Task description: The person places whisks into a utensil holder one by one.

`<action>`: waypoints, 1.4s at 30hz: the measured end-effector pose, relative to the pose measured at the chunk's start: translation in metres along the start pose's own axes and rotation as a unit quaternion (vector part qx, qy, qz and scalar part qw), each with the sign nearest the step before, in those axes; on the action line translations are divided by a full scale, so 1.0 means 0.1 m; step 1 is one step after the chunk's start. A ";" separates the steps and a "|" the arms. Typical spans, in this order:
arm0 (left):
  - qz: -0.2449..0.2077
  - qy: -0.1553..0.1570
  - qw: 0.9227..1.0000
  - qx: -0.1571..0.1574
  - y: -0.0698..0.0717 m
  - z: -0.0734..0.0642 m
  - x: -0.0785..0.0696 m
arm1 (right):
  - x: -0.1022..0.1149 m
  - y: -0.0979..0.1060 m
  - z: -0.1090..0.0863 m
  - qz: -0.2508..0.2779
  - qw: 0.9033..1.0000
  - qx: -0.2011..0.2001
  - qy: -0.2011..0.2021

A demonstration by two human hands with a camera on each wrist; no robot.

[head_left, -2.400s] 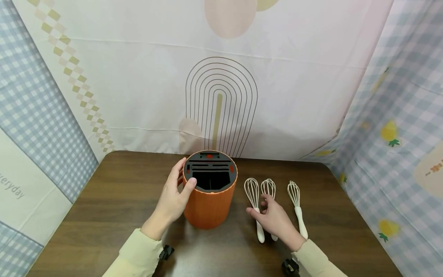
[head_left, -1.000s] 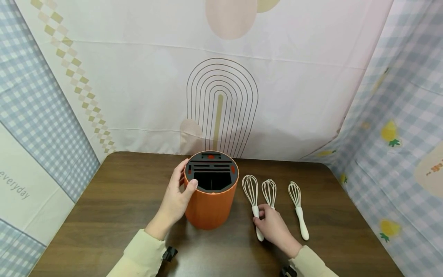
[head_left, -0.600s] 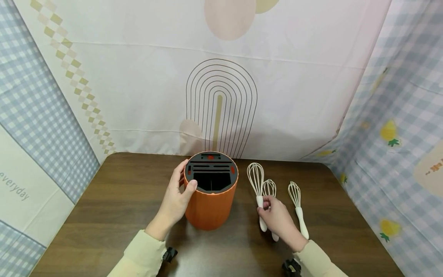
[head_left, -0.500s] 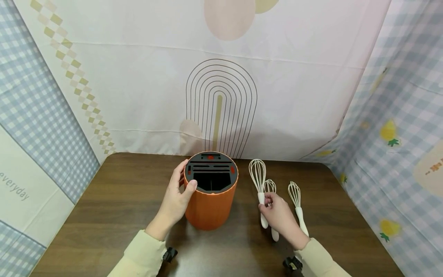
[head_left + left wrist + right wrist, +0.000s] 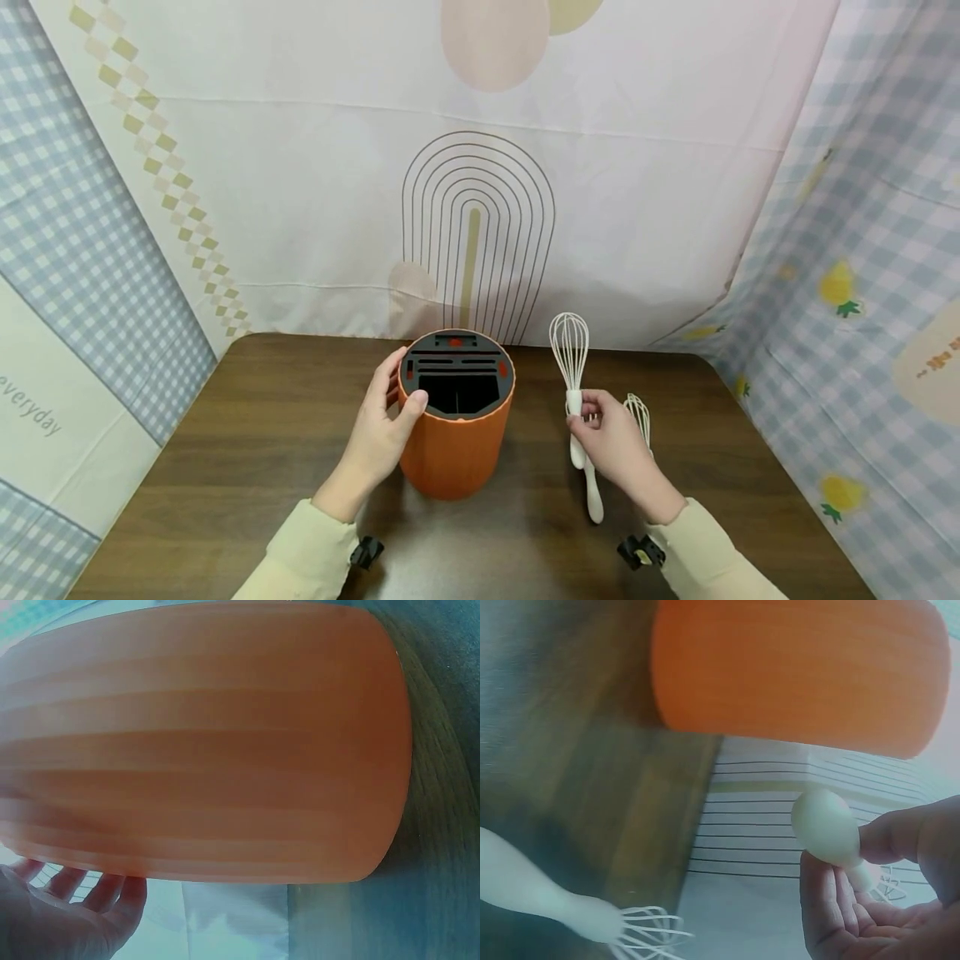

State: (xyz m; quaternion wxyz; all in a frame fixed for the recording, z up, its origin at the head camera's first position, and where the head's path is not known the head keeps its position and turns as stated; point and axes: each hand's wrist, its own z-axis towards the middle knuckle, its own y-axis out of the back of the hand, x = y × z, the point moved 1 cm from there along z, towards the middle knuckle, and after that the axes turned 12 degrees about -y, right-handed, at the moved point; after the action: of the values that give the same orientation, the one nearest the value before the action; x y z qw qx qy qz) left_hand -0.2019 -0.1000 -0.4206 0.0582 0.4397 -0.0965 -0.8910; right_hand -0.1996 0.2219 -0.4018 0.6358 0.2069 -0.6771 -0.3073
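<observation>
In the head view an orange utensil holder [image 5: 453,458] stands upright, its black top having narrow slots and a wide opening. My left hand [image 5: 378,425] grips its left side, thumb at the front rim; in the left wrist view the fingers [image 5: 127,900] lie along the orange wall. My right hand [image 5: 618,437] pinches the white handle of a whisk [image 5: 570,346], wires up, raised off the table. The right wrist view shows its rounded handle end [image 5: 823,825] between thumb and fingers. A second whisk [image 5: 592,496] lies below, partly covered by the right hand.
A third whisk [image 5: 637,412] lies on the brown wooden table [image 5: 285,417], mostly hidden behind the right hand and wrist. A white patterned cloth [image 5: 315,192] hangs along the back edge, and blue checked cloth [image 5: 862,208] hangs at the right side.
My right hand took hold of the leftmost whisk's handle, then lifted it up and slightly right, over the second whisk. The left hand and the holder stay in place.
</observation>
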 end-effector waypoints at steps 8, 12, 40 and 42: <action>0.008 0.002 1.000 0.000 0.00 -0.01 0.01 | 0.23 0.14 -0.05 0.056 0.998 -0.009 0.025; 0.007 0.009 1.000 0.000 0.03 0.02 -0.18 | 0.32 0.17 -0.05 0.078 0.996 -0.027 0.045; -0.021 -0.034 0.998 -0.047 -0.09 0.00 0.14 | 1.37 -0.07 -0.40 0.269 0.941 0.022 0.206; -0.024 -0.033 0.998 -0.050 -0.08 -0.01 0.15 | 1.43 -0.12 -0.42 0.262 0.941 0.026 0.212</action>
State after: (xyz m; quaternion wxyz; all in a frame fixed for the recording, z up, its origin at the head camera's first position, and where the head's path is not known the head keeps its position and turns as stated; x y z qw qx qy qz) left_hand -0.2104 -0.0948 -0.4345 0.0552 0.4085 -0.0434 -0.9101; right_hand -0.1745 0.1110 -0.3052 0.8173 0.0991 -0.5644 -0.0613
